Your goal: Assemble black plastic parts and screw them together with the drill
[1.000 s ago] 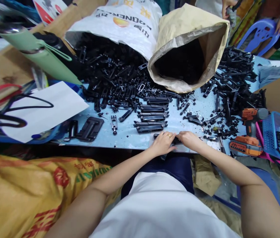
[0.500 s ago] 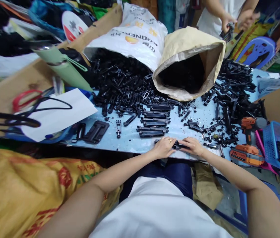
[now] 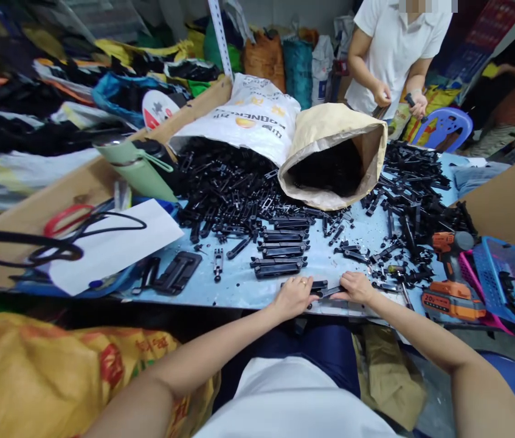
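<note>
Near the front edge of the blue table, a black hinged plastic bracket spans the gap between my two hands. My left hand, wearing a ring, is closed on its left end. The right end is pinched in my right hand, with fingers curled and thumb stretched along underneath. Another slim black piece lies just behind the bracket, partly covered by my left fingers. Beyond my hands, several finished-looking black folding brackets lie in a neat column on the table.
Loose black parts heap up before a white sack and an open paper sack. An orange cordless drill and blue basket stand right. A green bottle leans left. Across the table, a person handles parts.
My right fingers, stretched flat over the part before, are now curled round its end. More of the bracket shows between my hands. The view has tilted up, showing more of the person opposite.
</note>
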The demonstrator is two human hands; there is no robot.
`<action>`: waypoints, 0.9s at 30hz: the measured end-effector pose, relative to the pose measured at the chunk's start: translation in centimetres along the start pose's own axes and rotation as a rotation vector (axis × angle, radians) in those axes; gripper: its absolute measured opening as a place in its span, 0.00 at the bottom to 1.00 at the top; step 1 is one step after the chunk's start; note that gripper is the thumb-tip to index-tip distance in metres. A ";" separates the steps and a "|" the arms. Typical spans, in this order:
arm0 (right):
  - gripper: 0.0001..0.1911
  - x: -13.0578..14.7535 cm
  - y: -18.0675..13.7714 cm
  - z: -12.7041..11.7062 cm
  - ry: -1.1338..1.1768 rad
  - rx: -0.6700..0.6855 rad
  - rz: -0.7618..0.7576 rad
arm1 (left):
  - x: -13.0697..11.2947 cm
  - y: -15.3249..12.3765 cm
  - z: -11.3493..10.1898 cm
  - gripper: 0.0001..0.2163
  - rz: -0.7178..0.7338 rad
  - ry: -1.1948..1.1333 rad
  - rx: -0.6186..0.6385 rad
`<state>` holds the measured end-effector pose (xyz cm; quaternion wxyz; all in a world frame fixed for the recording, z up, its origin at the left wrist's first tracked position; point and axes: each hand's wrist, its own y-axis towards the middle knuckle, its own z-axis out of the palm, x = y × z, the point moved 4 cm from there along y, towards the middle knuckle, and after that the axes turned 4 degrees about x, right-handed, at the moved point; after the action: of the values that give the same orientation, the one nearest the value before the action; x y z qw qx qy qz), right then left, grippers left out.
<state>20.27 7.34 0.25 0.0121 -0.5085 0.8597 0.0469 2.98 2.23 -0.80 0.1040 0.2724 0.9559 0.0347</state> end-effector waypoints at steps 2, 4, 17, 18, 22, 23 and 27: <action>0.36 1.2 0.2 -1.8 0.068 -0.037 -0.002 | 0.5 -0.7 -1.1 0.20 0.007 -0.056 -0.046; 0.36 2.9 0.3 -4.4 0.232 -0.055 -0.057 | 0.4 -1.8 -3.0 0.24 0.076 -0.205 -0.143; 0.30 11.8 5.0 -1.7 1.266 -0.718 0.451 | -3.4 -6.8 -7.7 0.29 0.234 -0.522 -0.813; 0.30 10.6 4.8 -1.7 1.172 -0.662 0.514 | -2.5 -6.6 -6.8 0.31 0.227 -0.398 -0.791; 0.34 1.0 -2.7 -6.7 0.418 -0.664 0.982 | 2.5 -5.3 -2.9 0.30 0.144 -0.068 -0.507; 0.35 -1.6 -5.5 -8.5 0.228 -0.658 1.133 | 3.7 -5.0 -2.0 0.27 0.098 -0.038 -0.405; 0.29 -9.6 -14.2 -13.6 -0.150 -0.280 1.630 | 5.4 -3.6 0.0 0.24 -0.169 0.005 -0.114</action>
<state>37.73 7.64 13.51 -0.0318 0.2817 0.9417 0.1813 -3.32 2.03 -2.20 0.1196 0.1842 0.9722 0.0807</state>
